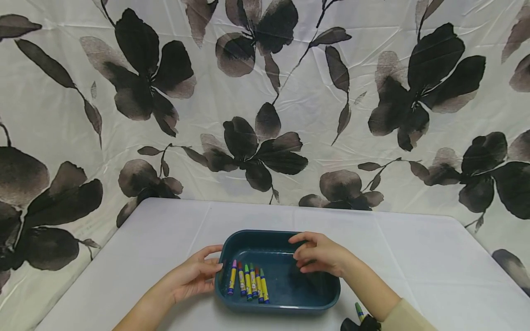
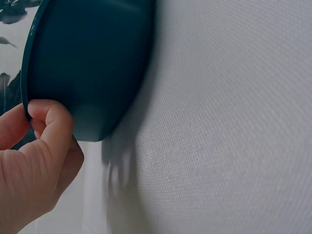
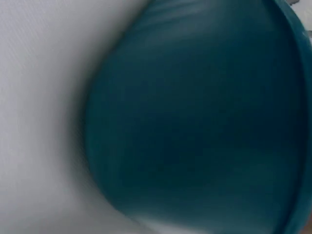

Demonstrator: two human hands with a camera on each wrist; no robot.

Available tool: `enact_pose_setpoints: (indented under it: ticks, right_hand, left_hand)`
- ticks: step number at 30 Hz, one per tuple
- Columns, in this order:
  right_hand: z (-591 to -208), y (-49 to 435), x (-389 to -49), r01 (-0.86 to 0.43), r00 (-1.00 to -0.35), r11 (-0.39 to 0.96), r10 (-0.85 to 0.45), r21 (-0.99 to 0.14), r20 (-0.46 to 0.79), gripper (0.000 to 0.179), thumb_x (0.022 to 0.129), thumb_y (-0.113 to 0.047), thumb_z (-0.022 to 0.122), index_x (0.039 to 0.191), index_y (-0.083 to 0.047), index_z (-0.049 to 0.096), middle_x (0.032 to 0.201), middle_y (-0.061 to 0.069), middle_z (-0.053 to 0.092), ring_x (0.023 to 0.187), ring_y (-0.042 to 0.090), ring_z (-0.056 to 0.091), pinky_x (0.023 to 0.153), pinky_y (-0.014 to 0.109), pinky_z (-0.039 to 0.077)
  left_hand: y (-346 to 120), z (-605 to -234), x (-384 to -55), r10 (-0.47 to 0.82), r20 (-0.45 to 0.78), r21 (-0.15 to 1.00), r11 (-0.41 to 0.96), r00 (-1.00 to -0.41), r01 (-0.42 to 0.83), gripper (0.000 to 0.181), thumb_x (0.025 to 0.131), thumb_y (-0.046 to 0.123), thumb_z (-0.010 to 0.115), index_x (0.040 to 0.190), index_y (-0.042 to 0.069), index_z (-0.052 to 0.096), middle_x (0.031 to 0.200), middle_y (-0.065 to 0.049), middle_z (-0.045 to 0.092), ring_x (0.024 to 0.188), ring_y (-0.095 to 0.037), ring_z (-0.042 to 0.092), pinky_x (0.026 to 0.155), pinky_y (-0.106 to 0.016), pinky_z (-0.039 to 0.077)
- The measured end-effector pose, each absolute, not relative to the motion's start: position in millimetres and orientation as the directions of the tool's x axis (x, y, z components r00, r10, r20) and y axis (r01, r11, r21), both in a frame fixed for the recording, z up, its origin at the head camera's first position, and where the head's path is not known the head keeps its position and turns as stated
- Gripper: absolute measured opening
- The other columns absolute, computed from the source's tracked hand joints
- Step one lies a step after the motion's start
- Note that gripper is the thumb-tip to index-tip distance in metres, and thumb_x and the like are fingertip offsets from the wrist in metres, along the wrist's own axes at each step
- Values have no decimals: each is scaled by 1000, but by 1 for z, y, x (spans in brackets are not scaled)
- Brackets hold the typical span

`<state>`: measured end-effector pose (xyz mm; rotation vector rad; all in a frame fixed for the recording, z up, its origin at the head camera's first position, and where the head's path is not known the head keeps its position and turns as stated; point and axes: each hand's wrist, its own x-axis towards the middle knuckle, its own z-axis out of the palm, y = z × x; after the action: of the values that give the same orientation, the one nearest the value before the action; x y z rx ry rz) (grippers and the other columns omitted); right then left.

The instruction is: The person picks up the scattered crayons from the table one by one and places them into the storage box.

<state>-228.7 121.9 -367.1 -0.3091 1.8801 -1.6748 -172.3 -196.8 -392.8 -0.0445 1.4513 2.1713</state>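
Left hand [image 1: 192, 276] pinching — fingers [image 2: 56, 119] bent; right hand [image 1: 320, 254] — fingers loosely curled.

the surface [image 1: 414, 248] has its near edge and both near corners cut off below the head view. toward that near edge, right of middle, a green crayon [image 1: 359, 311] is partly hidden by a black object [image 1: 364, 324], itself cut off and too partial to name. markings on the crayons [image 1: 248, 281] inside the dark teal tray [image 1: 275, 309] are too small to read. whether the right grip [image 1: 318, 253] touches the tray's rim cannot be told. the left wrist view crops the left grip [image 2: 36, 161] and the tray, whose wall hides its contents; the right wrist view shows it blurred and cropped.
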Motion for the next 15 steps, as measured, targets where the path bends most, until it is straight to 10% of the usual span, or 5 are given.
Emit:
enact_pose_setpoints:
  ticks: [15]
  right_hand:
    - [-357, 149, -234, 173, -815, 183, -526, -968, -245, 53, 83, -4, 62, 130, 8, 40, 86, 5, 62, 74, 17, 59, 68, 32, 54]
  left_hand:
    - [-197, -393, -173, 406, -311, 848, -291, -859, -444, 66, 92, -2, 48, 145, 6, 8, 119, -13, 45, 94, -17, 51, 76, -29, 50]
